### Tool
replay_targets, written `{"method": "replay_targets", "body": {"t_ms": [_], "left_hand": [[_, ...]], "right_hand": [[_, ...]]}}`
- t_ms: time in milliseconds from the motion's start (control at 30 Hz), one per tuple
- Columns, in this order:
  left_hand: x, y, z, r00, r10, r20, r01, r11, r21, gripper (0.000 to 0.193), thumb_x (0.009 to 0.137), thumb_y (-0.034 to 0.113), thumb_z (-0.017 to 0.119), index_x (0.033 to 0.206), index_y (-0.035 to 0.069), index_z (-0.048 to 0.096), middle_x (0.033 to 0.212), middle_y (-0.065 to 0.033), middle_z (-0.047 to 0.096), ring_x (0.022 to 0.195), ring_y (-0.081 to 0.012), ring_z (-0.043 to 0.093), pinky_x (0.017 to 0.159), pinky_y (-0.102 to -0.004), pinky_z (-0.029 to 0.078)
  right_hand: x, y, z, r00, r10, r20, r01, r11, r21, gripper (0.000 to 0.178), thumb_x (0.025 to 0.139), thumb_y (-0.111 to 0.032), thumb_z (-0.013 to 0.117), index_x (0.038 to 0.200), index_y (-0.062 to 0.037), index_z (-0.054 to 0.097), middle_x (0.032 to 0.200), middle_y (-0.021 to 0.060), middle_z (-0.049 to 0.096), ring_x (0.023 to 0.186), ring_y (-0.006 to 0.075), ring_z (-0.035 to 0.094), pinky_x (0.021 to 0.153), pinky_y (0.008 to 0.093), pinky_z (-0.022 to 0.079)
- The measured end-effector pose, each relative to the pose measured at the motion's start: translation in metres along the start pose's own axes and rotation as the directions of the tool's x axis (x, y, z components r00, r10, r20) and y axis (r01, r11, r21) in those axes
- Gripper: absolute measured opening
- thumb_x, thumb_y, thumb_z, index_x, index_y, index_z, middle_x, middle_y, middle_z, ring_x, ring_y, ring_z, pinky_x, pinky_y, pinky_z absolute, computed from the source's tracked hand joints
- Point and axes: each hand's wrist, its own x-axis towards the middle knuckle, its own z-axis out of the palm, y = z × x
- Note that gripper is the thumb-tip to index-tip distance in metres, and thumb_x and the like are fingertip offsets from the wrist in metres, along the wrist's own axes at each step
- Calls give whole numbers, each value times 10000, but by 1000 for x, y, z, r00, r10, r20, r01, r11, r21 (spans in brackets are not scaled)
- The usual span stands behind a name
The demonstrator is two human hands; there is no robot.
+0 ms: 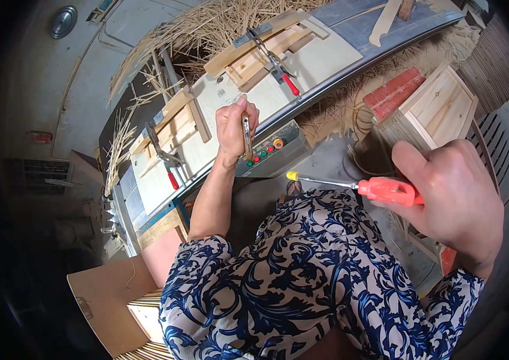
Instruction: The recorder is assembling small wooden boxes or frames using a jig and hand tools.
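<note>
My right hand [455, 195] is closed around the translucent red handle of a screwdriver [386, 191]. The metal shaft points left and ends in a yellow tip, held in the air in front of my body. Near the edge of the machine table, my left hand [234, 129] is curled in a fist around a narrow brownish stick-like piece [247, 138], whose kind I cannot make out. Beyond that hand lies a pale board [320, 60] carrying wooden blocks and two toggle clamps, a right one [272, 60] and a left one [161, 150], both with red handles.
A control panel [266, 150] with coloured buttons sits below the table edge. Thin wood offcuts [206, 30] pile up behind the board. At the right stand stacked wooden panels [440, 102] beside a red block [393, 93]. Cardboard [107, 300] is at the lower left.
</note>
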Motion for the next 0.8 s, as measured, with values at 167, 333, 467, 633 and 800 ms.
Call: {"method": "replay_targets", "body": {"t_ms": [167,333,467,633,800], "left_hand": [[-1,-1,-3,988,104,-117,-108,994,-30,571,1104,245,382,592,13,484,519,-76,460,444,-142,412,432,-282,320],[-3,3,-7,927,265,-265,-271,962,12,546,1100,222,368,611,13,491,520,-79,462,443,-144,406,438,-284,322],[-5,7,-10,846,428,-318,-416,903,109,524,1092,197,355,623,14,498,522,-77,464,444,-149,412,444,-289,328],[-3,17,-14,744,594,-306,-556,805,210,524,1103,276,324,676,9,467,566,-112,444,481,-171,405,424,-268,382],[-5,25,-20,677,636,-372,-619,764,180,525,1108,288,314,694,6,470,574,-118,454,478,-175,412,426,-270,398]], "right_hand": [[2,-1,4,998,-27,-58,27,1000,-10,436,858,-364,791,763,-61,493,545,156,521,537,405,566,529,452,428],[5,-4,9,997,-52,-62,52,999,1,442,850,-363,796,767,-60,484,548,150,519,546,407,569,531,457,427],[8,2,11,990,-14,-139,16,1000,14,444,825,-357,820,781,-58,494,559,146,520,556,415,569,532,458,424],[10,6,13,998,-47,-36,52,986,159,428,779,-316,860,810,-60,519,580,151,536,573,422,577,528,461,427],[11,-2,17,981,-14,-192,44,987,155,417,771,-283,868,811,-61,517,587,149,547,574,413,585,524,465,432]]}}
